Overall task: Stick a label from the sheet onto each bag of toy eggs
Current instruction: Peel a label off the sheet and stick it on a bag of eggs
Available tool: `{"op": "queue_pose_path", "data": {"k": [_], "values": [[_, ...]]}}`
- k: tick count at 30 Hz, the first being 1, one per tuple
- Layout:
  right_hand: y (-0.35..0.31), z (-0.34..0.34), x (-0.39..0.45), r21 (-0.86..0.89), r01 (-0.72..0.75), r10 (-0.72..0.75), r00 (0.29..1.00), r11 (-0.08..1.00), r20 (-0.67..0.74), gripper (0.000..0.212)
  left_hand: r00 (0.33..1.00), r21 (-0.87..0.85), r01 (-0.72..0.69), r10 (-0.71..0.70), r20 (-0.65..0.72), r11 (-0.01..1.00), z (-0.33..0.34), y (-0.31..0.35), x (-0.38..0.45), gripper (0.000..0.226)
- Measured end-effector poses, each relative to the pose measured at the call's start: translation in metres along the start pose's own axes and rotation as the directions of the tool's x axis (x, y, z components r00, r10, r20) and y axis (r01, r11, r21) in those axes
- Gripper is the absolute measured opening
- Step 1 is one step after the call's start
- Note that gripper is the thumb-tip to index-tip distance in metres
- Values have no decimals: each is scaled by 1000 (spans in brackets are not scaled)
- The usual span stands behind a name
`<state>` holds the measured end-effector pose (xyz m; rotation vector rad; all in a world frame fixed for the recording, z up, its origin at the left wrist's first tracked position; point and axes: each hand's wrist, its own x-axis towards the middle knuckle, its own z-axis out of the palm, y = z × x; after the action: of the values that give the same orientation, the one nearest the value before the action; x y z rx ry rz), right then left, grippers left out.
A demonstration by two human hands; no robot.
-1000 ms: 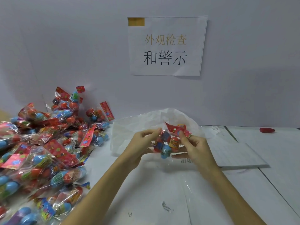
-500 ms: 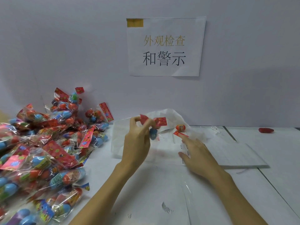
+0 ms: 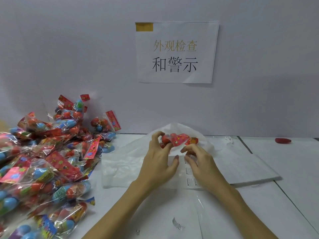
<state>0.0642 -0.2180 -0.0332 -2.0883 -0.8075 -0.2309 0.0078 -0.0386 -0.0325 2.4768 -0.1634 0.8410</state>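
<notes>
My left hand (image 3: 159,160) is shut on a clear bag of toy eggs (image 3: 176,139) with a red printed header, holding it just above the white plastic bag near the wall. An orange egg (image 3: 194,140) shows right beside it; I cannot tell whether it belongs to the same bag. My right hand (image 3: 202,163) rests curled on the label sheet (image 3: 190,177), a clear strip of small white warning labels, with its fingertips on the strip's upper end. Whether a label is pinched between them is hidden.
A big pile of egg bags (image 3: 51,161) fills the table's left side. A crumpled white plastic bag (image 3: 120,166) lies under my hands. A stack of white sheets (image 3: 250,169) lies at the right, a small red object (image 3: 283,140) by the wall. A paper sign (image 3: 176,52) hangs above.
My right hand let go of the bag and dropped onto the label sheet, its fingers now curled. My left hand carried the bag up, then back toward the right.
</notes>
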Motion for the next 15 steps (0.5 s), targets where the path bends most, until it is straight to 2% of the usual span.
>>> {"op": "queue_pose_path", "data": {"k": [2, 5, 8, 15], "values": [[-2, -1, 1, 47, 11, -9, 999, 999, -35, 20, 999, 36, -16, 14, 46, 999, 4, -4, -1, 29], [-1, 0, 2, -3, 29, -29, 999, 1000, -20, 17, 998, 25, -8, 6, 60, 1000, 8, -12, -1, 15], [4, 0, 3, -68, 22, -22, 1000, 997, 8, 11, 998, 58, -47, 44, 53, 997, 9, -19, 0, 14], [8, -1, 5, -47, 16, -16, 1000, 999, 7, 10, 988, 132, -153, 151, 30, 979, 6, -22, 2, 14]]}}
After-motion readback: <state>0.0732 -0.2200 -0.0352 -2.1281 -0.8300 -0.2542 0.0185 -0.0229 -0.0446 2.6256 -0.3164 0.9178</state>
